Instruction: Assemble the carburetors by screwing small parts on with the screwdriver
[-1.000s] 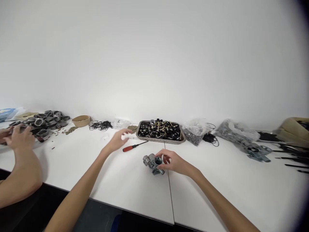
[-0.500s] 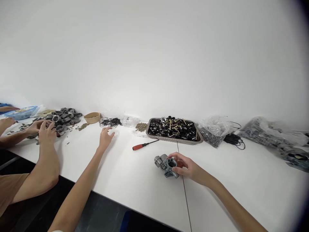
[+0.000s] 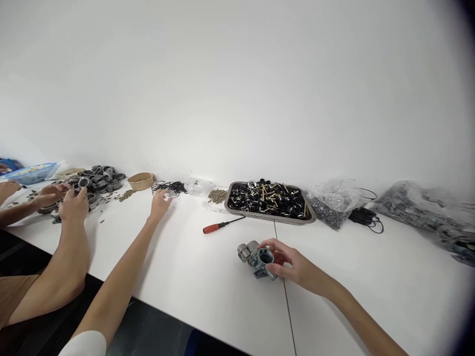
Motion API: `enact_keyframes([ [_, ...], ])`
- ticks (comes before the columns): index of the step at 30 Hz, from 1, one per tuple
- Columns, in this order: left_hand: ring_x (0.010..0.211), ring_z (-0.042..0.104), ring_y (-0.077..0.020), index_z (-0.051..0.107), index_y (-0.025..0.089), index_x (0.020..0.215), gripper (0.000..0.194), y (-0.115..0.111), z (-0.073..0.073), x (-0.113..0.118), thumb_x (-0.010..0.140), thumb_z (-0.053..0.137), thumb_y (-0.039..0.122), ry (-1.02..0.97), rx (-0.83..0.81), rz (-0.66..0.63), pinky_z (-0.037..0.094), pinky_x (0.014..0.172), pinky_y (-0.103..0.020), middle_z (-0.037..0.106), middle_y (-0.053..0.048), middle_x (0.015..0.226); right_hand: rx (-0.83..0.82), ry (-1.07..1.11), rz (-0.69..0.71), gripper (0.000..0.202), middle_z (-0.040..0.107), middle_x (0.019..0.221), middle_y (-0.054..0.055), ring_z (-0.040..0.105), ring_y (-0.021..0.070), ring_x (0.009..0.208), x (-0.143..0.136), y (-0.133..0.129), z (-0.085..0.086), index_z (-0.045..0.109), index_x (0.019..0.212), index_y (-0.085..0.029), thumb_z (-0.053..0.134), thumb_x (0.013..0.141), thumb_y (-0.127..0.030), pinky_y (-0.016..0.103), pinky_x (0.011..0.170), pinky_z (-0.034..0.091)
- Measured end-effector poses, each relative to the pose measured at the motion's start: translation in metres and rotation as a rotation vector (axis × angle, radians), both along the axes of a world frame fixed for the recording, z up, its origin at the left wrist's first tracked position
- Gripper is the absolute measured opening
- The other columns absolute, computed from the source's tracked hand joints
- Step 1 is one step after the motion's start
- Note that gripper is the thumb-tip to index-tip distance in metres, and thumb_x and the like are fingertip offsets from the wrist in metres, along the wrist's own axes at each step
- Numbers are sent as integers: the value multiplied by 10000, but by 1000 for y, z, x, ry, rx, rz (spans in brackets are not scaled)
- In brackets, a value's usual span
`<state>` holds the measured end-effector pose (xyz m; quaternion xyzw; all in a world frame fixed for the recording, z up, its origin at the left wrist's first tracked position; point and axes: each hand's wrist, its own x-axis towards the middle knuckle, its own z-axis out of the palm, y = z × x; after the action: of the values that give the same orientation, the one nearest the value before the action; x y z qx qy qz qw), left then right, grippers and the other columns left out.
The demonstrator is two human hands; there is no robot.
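Note:
On the white table my right hand (image 3: pixel 287 259) grips a grey metal carburetor (image 3: pixel 256 257), thumb and fingers around its round open mouth. The carburetor rests tilted on the tabletop. Far to the left, my outstretched left hand (image 3: pixel 161 203) is at the near edge of a heap of thin black rubber rings (image 3: pixel 174 187). Its thumb and fingertips are bent but look apart, and I see nothing held between them. A screwdriver (image 3: pixel 213 228) with a red handle lies between my two hands.
A metal tray (image 3: pixel 274 218) full of black and brass parts stands behind the carburetor. Small brass pieces (image 3: pixel 217 196) lie beside it. Bags of metal parts (image 3: pixel 328 205) sit to the right. At left are a tan bowl (image 3: pixel 141 182), grey castings (image 3: pixel 100 179) and a co-worker's hands (image 3: pixel 72 205).
My left hand has reached slightly farther toward the black rings, its fingers curling more. My right hand keeps its hold on the carburetor. The view has shifted a little.

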<state>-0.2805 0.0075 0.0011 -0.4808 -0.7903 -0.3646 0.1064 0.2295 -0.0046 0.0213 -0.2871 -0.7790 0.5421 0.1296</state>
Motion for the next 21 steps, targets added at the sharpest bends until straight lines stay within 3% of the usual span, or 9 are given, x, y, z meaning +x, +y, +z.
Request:
enact_keyframes([
  [7, 852, 609, -209, 661, 138, 1063, 302, 10, 5, -30, 772, 652, 218, 26, -69, 65, 503, 874, -377, 599, -112, 1127, -43, -7, -9, 465, 459, 852, -3, 498, 162, 757, 2, 1, -1, 481, 1245, -301, 599, 878, -562, 310, 735, 411],
  [21, 1066, 592, -225, 589, 132, 1159, 323, 22, 11, -84, 908, 601, 335, 65, -201, 172, 521, 908, -442, 588, -105, 1198, -43, 1, -15, 492, 491, 880, 10, 469, 164, 746, 2, 5, -7, 473, 1264, -295, 593, 877, -573, 317, 735, 400],
])
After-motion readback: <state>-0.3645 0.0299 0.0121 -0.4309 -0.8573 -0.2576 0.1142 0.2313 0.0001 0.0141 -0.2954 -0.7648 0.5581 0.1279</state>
